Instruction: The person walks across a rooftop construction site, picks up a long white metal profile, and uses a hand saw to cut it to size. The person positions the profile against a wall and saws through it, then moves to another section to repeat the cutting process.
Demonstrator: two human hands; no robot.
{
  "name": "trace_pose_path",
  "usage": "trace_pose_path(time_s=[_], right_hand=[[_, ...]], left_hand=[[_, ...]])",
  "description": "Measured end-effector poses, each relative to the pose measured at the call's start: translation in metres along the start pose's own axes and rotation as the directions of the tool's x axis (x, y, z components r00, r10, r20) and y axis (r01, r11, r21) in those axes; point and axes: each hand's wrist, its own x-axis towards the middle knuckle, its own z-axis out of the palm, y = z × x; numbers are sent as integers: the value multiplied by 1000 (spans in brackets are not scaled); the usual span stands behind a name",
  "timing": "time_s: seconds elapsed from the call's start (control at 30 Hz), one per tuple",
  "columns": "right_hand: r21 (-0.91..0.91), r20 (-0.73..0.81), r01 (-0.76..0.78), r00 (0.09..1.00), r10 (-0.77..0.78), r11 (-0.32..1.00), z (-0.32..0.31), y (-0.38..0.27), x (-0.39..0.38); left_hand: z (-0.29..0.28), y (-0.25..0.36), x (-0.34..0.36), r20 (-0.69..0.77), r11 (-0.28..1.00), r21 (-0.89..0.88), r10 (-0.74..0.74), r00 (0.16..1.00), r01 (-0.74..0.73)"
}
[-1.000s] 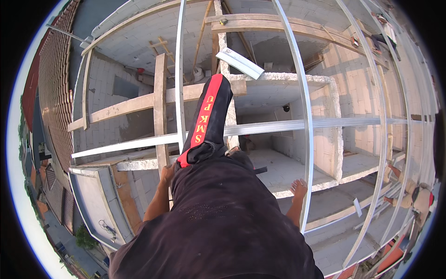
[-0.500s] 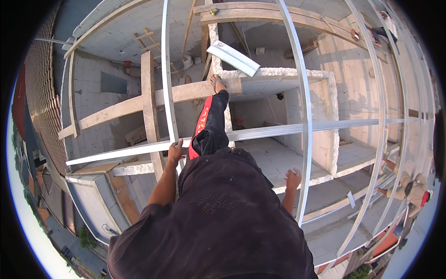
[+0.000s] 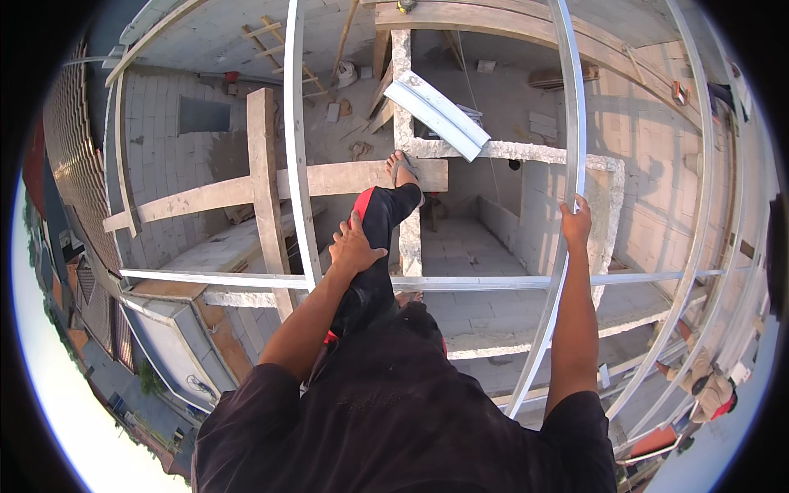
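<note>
My left hand (image 3: pixel 355 248) lies on my bent knee, fingers spread over the dark trouser leg (image 3: pixel 382 215) with its red stripe. To the right, my right hand (image 3: pixel 577 222) grips a long silvery metal channel (image 3: pixel 573 107) that runs from the far side toward me. A second metal channel (image 3: pixel 294 123) stands parallel, just left of my left hand. Both cross a horizontal metal channel (image 3: pixel 485 283) in front of my body. My sandalled foot (image 3: pixel 401 171) rests at a wooden plank (image 3: pixel 337 178), beside the rough wall top (image 3: pixel 408 238).
Two short metal profiles (image 3: pixel 440 115) lie across the wall top ahead. Below are block-walled rooms with a deep drop. An upright-looking board (image 3: pixel 263 164) crosses the plank. Far right, a person (image 3: pixel 708 384) works among more channels. A tape measure (image 3: pixel 406 6) sits on far boards.
My left hand has left the left channel and now lies on my knee. My right hand has moved up and taken hold of the right channel. The view has shifted slightly.
</note>
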Motion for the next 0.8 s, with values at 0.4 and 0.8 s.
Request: trace_pose_path(time_s=[0.4, 0.8], right_hand=[[-23, 207, -353, 914, 350, 935, 26, -9, 217], [116, 256, -430, 884, 391, 895, 45, -17, 247]], left_hand=[[-71, 28, 93, 258, 997, -12, -72, 963, 78], [-65, -128, 78, 349, 567, -718, -208, 914, 403]])
